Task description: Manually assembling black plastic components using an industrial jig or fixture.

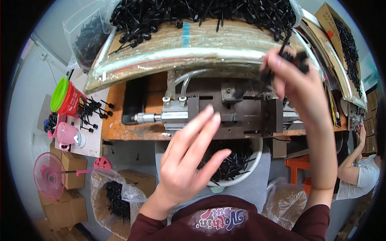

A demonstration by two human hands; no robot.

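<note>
My left hand (185, 164) is open over the front of a dark metal clamping fixture (251, 112), its fingers stretched out and thumb apart. It holds nothing. The fingertips reach close to the small block in the fixture's middle; whether they touch it I cannot tell. My right hand (293, 76) is raised over the fixture's right side, closed around several black stemmed plastic parts (300, 60) with knobbed ends, partly smeared by motion. Behind it, a large heap of the same black parts (201, 10) lies on a plastic-covered board (217, 36).
A white tub (257, 160) of black parts stands below the bench edge. To the left are a red bucket (72, 100), a pink cup (65, 132), a pink fan (49, 176) and a lined carton (136, 180). At the right, another person (360, 176) works beside an orange stool (297, 162).
</note>
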